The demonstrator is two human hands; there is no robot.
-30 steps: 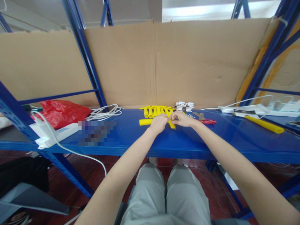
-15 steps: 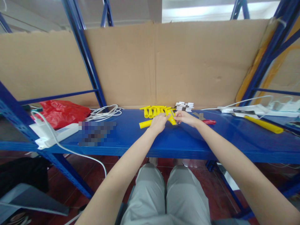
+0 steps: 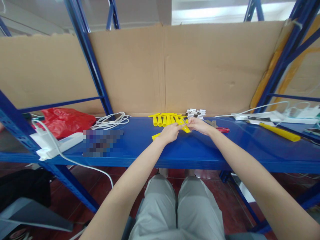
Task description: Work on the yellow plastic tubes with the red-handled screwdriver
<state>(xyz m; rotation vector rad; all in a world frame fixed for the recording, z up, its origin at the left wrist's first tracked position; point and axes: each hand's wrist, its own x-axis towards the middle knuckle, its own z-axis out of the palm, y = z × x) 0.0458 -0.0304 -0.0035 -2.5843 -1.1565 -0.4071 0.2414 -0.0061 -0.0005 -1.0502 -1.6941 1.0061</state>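
Note:
My left hand is wrapped round the handle of a yellow plastic scraper. The handle's end shows left of that hand, and the flat head points right. At the head my right hand has its fingers pinched together, close to the left fingertips; whatever small piece it grips is too small to make out. Behind the hands, several more yellow scrapers lie in a row, round handle ends toward me. Small white packs are stacked just behind my right hand.
Right of my hand lies a red-handled tool. Farther right are a yellow tube-like piece and a white power strip. A red bag, white cable and another power strip occupy the left. Cardboard backs the blue shelf.
The held scraper has turned and shifted slightly right, and less of its handle end shows beside my left hand. Both hands stay close together at its head.

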